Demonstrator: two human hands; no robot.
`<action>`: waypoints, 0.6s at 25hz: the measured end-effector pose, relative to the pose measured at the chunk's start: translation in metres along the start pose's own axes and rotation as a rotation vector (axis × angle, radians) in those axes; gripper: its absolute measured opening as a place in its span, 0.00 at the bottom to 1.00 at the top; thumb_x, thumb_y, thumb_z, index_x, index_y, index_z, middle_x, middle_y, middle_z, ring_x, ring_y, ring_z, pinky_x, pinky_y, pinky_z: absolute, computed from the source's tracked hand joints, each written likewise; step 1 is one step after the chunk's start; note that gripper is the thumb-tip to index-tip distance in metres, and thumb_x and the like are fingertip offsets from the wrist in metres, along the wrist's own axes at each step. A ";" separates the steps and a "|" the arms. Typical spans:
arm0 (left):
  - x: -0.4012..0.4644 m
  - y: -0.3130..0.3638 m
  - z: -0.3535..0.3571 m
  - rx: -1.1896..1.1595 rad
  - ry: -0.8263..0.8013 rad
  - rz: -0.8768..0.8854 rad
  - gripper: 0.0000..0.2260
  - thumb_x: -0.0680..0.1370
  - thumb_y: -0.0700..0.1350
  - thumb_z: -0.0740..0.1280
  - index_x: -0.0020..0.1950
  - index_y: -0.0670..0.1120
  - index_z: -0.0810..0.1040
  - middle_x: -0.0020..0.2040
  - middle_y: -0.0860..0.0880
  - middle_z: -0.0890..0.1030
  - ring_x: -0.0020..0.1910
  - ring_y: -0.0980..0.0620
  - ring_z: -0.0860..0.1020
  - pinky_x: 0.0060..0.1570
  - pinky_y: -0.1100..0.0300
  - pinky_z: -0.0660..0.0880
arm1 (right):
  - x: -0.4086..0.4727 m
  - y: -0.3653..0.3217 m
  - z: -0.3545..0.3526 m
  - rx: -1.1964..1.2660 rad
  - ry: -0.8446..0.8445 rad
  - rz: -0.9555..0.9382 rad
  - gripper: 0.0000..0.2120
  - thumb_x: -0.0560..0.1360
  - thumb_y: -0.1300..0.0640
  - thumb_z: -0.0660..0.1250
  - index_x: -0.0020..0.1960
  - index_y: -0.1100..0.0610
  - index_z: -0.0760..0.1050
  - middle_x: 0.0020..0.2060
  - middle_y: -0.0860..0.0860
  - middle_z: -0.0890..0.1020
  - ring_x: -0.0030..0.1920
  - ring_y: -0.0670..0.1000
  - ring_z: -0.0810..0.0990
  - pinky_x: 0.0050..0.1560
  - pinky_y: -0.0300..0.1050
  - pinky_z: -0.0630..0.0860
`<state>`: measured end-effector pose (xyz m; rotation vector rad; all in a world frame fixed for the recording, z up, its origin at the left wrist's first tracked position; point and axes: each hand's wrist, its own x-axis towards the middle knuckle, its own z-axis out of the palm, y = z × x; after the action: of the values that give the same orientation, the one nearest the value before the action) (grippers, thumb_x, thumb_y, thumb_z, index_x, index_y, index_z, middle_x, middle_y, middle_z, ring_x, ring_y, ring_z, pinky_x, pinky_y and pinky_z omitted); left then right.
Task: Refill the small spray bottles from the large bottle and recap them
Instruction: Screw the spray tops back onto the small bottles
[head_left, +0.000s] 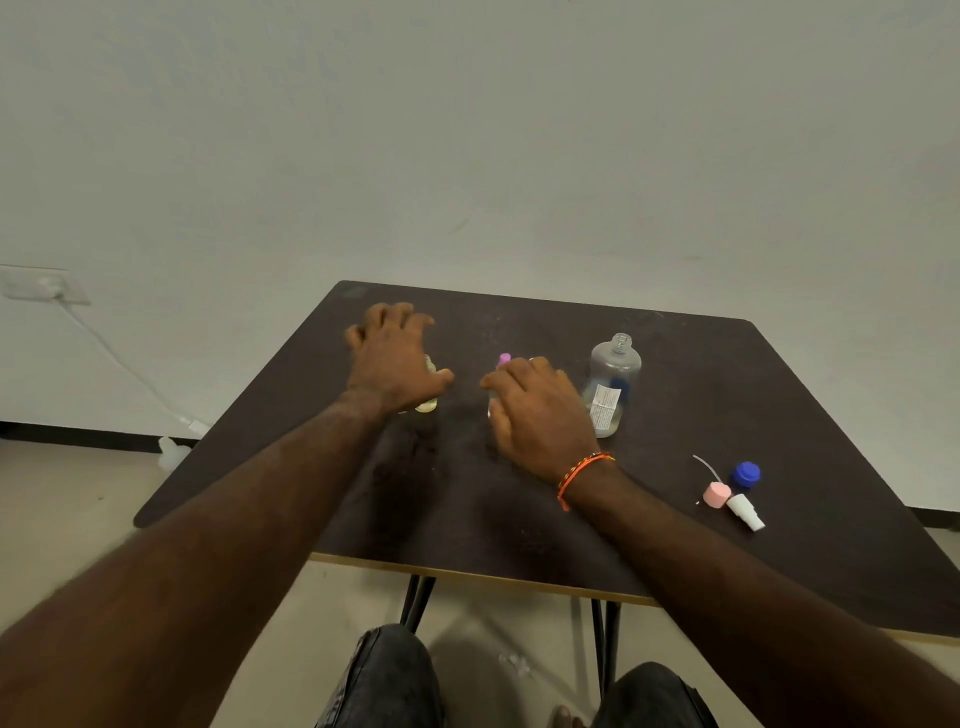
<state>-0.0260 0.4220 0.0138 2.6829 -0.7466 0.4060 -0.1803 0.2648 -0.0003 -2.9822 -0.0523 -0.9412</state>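
Note:
My left hand (395, 358) hovers with its fingers spread over a small clear bottle with a yellowish base (428, 403), mostly hiding it. My right hand (540, 410) is held with relaxed fingers in front of a second small bottle; its purple spray cap (504, 358) pokes out above the knuckles. The frame shows no clear grip on either bottle. To the right stands the large clear bottle (613, 384), uncapped, with a white label and a little liquid at the bottom.
On the dark table (779, 395), front right, lie a blue cap (745, 474), a pink spray cap with a thin tube (717, 493) and a white spray nozzle (746, 513). My right wrist wears an orange band. A wall lies behind, and my knees are below the front edge.

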 end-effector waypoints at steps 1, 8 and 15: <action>0.006 -0.011 -0.001 0.020 -0.072 -0.024 0.35 0.68 0.66 0.73 0.73 0.55 0.73 0.77 0.48 0.67 0.77 0.44 0.58 0.67 0.43 0.60 | 0.002 -0.009 0.005 0.100 -0.038 0.024 0.14 0.75 0.58 0.66 0.61 0.54 0.77 0.56 0.52 0.79 0.54 0.55 0.77 0.55 0.54 0.76; 0.025 -0.030 0.012 0.131 -0.329 0.021 0.31 0.68 0.70 0.75 0.67 0.60 0.81 0.81 0.46 0.63 0.80 0.41 0.55 0.68 0.41 0.59 | 0.034 -0.049 0.041 0.365 -0.324 0.300 0.20 0.75 0.62 0.65 0.67 0.58 0.70 0.61 0.57 0.78 0.61 0.58 0.77 0.59 0.54 0.75; 0.020 -0.025 0.008 0.123 -0.331 0.049 0.27 0.67 0.70 0.75 0.62 0.58 0.85 0.79 0.49 0.67 0.79 0.44 0.57 0.68 0.41 0.59 | 0.029 -0.050 0.045 0.288 -0.347 0.337 0.18 0.75 0.60 0.65 0.65 0.56 0.71 0.55 0.56 0.80 0.54 0.58 0.80 0.52 0.54 0.79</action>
<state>0.0052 0.4305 0.0077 2.8907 -0.9056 0.0153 -0.1330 0.3170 -0.0205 -2.7254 0.2766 -0.3437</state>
